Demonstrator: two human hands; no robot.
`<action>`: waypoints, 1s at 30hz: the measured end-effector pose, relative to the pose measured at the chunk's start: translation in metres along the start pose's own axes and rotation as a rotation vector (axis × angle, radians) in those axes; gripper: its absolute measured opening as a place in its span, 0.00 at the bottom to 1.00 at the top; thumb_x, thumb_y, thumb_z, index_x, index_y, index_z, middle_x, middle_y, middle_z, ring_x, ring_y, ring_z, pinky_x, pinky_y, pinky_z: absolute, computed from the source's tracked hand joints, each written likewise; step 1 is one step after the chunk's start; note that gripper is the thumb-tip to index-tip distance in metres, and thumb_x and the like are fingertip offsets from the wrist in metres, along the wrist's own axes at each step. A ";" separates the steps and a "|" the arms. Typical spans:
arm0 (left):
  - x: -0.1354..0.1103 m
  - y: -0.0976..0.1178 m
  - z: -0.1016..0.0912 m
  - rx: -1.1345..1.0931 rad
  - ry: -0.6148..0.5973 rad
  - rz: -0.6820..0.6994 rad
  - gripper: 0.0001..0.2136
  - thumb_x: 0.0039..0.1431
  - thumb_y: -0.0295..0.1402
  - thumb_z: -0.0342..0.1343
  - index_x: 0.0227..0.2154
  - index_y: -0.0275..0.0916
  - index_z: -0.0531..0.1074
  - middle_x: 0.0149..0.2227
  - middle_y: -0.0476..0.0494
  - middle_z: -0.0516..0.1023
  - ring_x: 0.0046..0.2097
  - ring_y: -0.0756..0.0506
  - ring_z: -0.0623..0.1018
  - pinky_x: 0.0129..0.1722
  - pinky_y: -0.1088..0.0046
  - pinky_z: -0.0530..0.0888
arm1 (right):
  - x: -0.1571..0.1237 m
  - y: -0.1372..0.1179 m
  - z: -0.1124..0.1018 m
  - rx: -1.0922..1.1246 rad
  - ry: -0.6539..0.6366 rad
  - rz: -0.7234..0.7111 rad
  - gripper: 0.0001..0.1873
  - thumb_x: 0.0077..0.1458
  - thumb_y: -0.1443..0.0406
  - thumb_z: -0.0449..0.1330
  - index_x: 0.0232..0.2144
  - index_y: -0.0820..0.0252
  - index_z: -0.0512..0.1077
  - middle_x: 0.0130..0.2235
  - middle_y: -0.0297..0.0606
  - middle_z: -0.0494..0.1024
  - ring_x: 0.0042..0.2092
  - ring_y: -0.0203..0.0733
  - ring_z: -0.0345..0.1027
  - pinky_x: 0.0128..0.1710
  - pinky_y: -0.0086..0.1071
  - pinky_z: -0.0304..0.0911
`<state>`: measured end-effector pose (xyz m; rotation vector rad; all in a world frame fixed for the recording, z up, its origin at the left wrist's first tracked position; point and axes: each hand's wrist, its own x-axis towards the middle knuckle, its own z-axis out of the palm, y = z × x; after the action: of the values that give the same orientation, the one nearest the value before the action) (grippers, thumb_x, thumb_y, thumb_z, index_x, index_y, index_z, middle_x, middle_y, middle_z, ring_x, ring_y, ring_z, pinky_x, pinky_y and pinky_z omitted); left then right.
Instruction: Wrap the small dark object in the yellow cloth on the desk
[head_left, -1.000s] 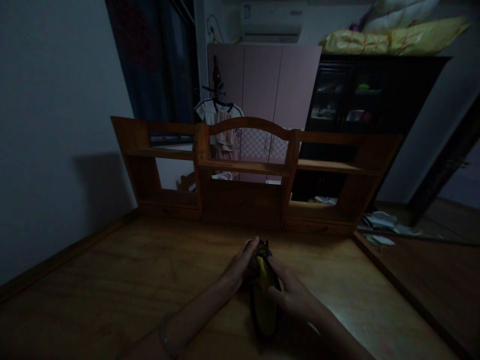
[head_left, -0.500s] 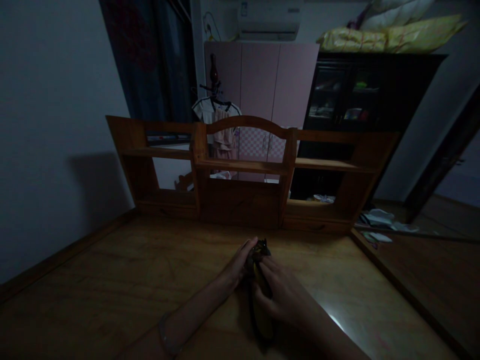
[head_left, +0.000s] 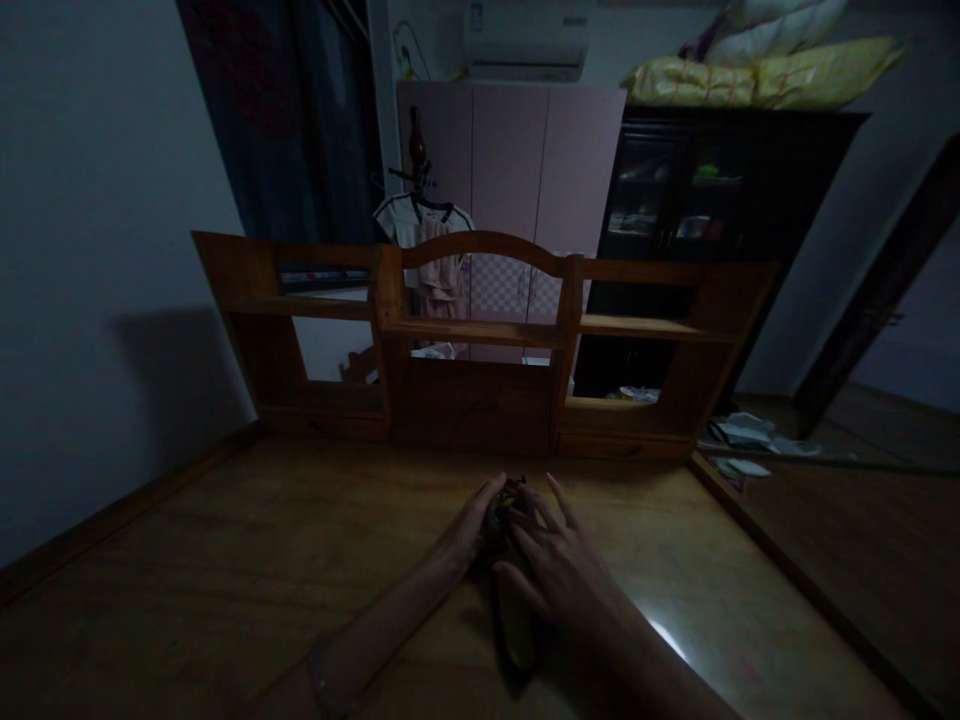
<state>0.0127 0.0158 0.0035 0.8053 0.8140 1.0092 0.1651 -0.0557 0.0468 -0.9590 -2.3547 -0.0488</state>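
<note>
A long, dark object with a yellow-green part (head_left: 517,630) rests on the wooden tabletop (head_left: 285,560), pointing away from me. The room is too dim to tell its kind. My left hand (head_left: 471,528) is closed around the left side of its far end, where small dark bits stick up. From the right, my right hand (head_left: 561,570) lies over the object with its fingers spread; its fingertips touch or hover just above the far end, I cannot tell which. The thumb reaches across the middle. Both hands hide much of the object.
A wooden shelf unit (head_left: 480,330) stands along the table's back edge. White wall (head_left: 97,250) borders the left. A raised wooden edge (head_left: 780,540) runs down the right side. Beyond are a pink wardrobe (head_left: 510,160), a dark cabinet (head_left: 780,180) and hanging clothes (head_left: 439,245).
My right hand's fingers have spread and lifted from their closer hold on the object. More of the near, yellow-green part now shows. The view has shifted slightly.
</note>
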 end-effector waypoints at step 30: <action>0.016 -0.006 -0.012 0.036 -0.073 0.078 0.25 0.51 0.54 0.57 0.34 0.32 0.76 0.32 0.42 0.80 0.33 0.45 0.79 0.38 0.72 0.71 | -0.005 0.018 0.011 -0.076 -0.059 0.010 0.21 0.54 0.62 0.61 0.50 0.61 0.69 0.53 0.47 0.66 0.56 0.56 0.56 0.58 0.53 0.58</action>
<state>0.0091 0.0308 -0.0106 0.9050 0.7446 1.0302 0.1739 -0.0432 0.0323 -1.0220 -2.4173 -0.1084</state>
